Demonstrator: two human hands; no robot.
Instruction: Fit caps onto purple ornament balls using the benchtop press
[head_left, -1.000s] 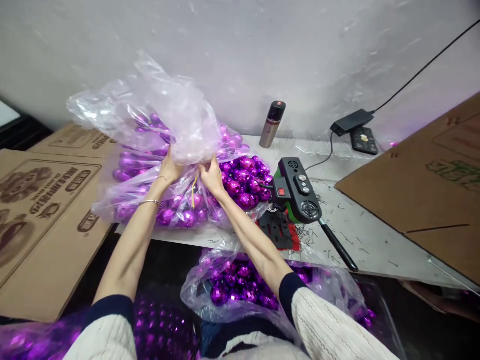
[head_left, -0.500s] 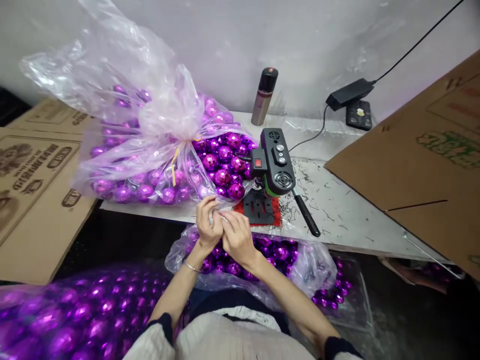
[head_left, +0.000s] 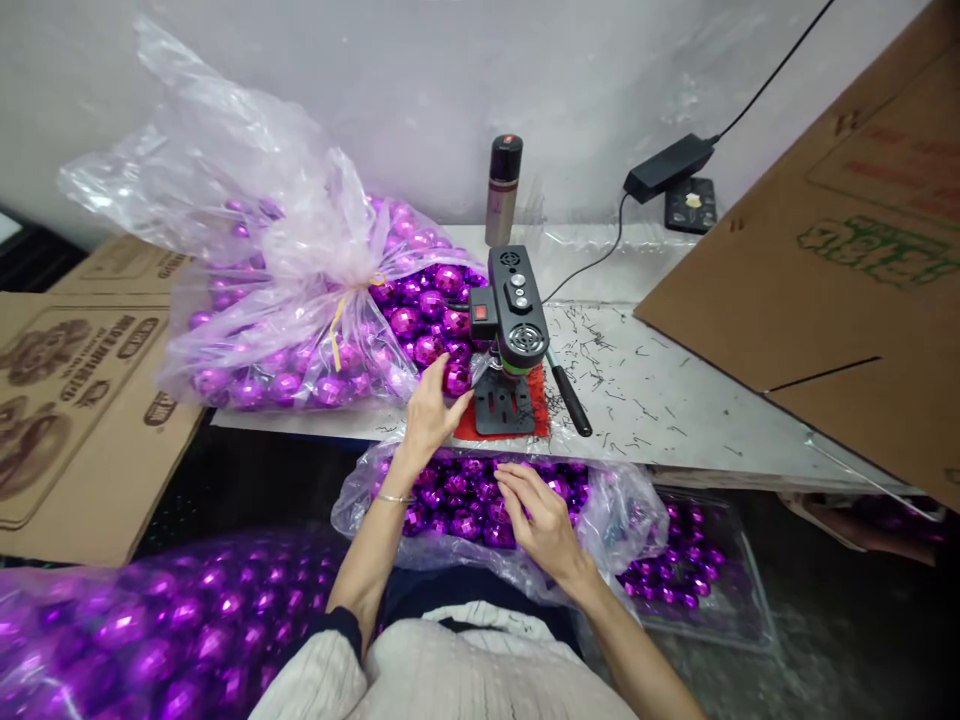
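Note:
My left hand (head_left: pixel 431 412) reaches toward the pile at the table's edge, thumb and fingers apart around the near side of a shiny purple faceted ball (head_left: pixel 457 378); I cannot tell whether it touches. My right hand (head_left: pixel 538 518) hovers above an opened plastic bag of purple balls (head_left: pixel 465 520) at my lap. Its thumb and fingertips are drawn close together; anything between them is too small to make out. Just right of my left hand stands a small black press-like machine (head_left: pixel 517 305) with a red switch, a slotted base plate (head_left: pixel 505 404) and a black-gripped lever (head_left: pixel 571 400).
A large tied plastic bag (head_left: pixel 277 330) of balls lies on the table's left. Behind the machine stands a spray can (head_left: pixel 503 190). Dark wire bits (head_left: pixel 600 370) litter the white tabletop (head_left: pixel 675 430). Cardboard boxes (head_left: pixel 82 400) flank both sides. Another ball bag (head_left: pixel 187 620) lies lower left.
My hands, together in front of the machine before, have parted. The left has moved up beside the ball pile, and the right has come down over the lap bag. The view has shifted slightly.

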